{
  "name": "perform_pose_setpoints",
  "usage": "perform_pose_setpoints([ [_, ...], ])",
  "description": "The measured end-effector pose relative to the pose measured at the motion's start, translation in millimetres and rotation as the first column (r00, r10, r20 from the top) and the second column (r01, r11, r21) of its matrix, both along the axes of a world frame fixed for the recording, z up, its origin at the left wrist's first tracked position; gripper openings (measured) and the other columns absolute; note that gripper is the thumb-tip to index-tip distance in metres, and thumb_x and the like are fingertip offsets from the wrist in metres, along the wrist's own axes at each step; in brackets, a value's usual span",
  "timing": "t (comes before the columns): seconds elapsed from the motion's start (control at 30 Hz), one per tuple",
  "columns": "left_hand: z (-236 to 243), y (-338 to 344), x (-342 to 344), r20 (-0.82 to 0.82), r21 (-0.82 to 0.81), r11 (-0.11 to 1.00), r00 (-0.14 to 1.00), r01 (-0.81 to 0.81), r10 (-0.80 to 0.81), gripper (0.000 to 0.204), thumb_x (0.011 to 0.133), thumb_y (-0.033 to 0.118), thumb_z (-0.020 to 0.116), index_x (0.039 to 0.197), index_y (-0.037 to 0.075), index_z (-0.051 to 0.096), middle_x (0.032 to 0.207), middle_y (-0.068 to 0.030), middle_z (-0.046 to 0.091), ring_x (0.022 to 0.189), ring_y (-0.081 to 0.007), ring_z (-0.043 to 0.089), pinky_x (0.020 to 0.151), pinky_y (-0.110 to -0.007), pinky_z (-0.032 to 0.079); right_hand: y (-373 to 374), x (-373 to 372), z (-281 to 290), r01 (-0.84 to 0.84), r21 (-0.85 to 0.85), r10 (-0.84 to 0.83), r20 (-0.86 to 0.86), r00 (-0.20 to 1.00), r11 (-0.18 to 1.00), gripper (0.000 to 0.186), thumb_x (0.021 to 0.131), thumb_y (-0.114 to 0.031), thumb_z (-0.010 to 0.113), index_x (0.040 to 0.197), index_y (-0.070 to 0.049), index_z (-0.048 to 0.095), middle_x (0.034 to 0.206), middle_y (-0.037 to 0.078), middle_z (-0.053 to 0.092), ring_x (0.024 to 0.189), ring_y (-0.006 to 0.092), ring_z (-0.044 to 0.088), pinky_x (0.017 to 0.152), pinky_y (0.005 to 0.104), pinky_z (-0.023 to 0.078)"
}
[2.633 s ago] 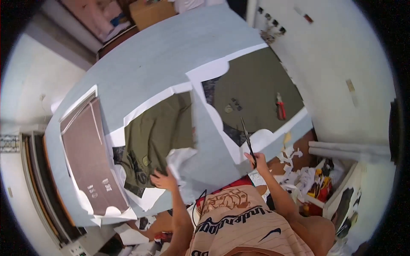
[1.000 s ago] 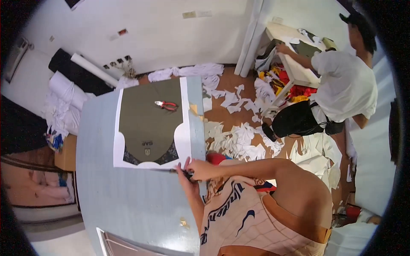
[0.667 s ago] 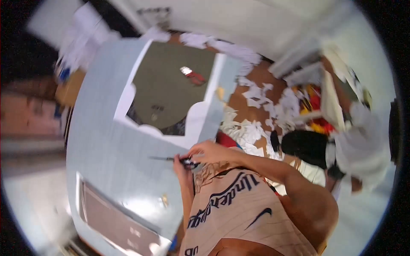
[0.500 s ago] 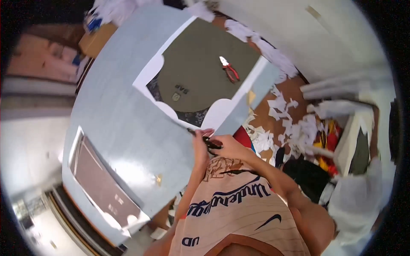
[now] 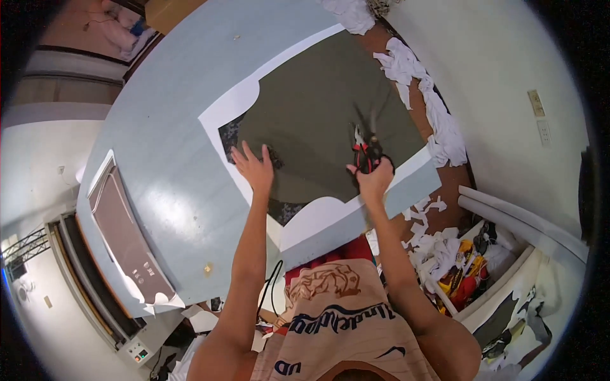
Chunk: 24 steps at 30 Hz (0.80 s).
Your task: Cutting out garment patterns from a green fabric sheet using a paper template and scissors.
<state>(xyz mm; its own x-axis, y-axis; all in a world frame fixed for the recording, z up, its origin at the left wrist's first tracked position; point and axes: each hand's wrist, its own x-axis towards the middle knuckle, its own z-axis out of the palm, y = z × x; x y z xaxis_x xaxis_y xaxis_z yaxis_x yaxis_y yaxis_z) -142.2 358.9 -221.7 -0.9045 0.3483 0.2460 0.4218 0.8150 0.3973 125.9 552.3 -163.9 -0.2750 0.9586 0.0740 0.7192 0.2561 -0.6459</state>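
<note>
A dark olive-green printed piece of fabric (image 5: 311,95) with white margins and patches of dark pattern lies flat. My left hand (image 5: 254,168) is on its left part, fingers spread, holding nothing. Over its right edge my right hand (image 5: 376,174) is closed round the dark handles of a pair of scissors (image 5: 373,147), whose blades point away and are blurred. Pliers (image 5: 359,141) with red and black handles are right beside the scissors. Whether the right hand also touches the pliers, I cannot tell.
The blue-grey table (image 5: 171,152) has a rounded outline. On its left lies a brown printed panel (image 5: 130,232) with white edges. White scraps (image 5: 422,95) line the right side by the wall. A bin (image 5: 467,267) of colourful cloth stands at lower right.
My hands have parted from near my body and reached forward over the fabric. The left has spread flat on it; the right has carried the scissors to the pliers. The view has shifted.
</note>
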Motion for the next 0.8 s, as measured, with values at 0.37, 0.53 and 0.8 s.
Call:
perform_pose_setpoints([
  [0.37,-45,-10,-19,-0.132,-0.232,0.968,0.989,-0.096,0.066,0.073,0.103,0.063,0.049,0.161,0.018,0.042,0.170,-0.0169,0.029,0.155,-0.0428,0.026,0.122,-0.065,0.020,-33,12,-36,0.032,0.019,-0.028,-0.148,0.989,0.999,0.054,0.072,-0.020,0.091,0.105,-0.001,0.054,0.095,0.015,0.057,0.088,0.0364,0.056,0.082,0.0434,0.049],
  [0.53,-41,-96,-45,-0.116,-0.314,0.944,0.991,-0.103,0.070,0.076,0.104,0.063,0.048,0.165,0.020,0.033,0.172,-0.0165,0.026,0.156,-0.0420,0.024,0.124,-0.062,0.021,-43,7,-37,0.059,0.093,-0.045,-0.139,0.989,0.994,0.052,0.075,-0.020,0.090,0.105,-0.001,0.052,0.095,0.014,0.054,0.088,0.0336,0.056,0.080,0.0435,0.049],
  [0.8,-43,-236,-88,-0.108,-0.363,0.924,0.990,-0.122,0.088,0.076,0.105,0.064,0.045,0.167,0.021,0.030,0.172,-0.0155,0.024,0.157,-0.0427,0.023,0.124,-0.063,0.020,-77,-9,-67,0.129,0.128,-0.111,-0.138,0.984,0.983,0.061,0.072,-0.013,0.090,0.119,0.003,0.056,0.099,0.017,0.058,0.092,0.0347,0.058,0.083,0.0437,0.049],
])
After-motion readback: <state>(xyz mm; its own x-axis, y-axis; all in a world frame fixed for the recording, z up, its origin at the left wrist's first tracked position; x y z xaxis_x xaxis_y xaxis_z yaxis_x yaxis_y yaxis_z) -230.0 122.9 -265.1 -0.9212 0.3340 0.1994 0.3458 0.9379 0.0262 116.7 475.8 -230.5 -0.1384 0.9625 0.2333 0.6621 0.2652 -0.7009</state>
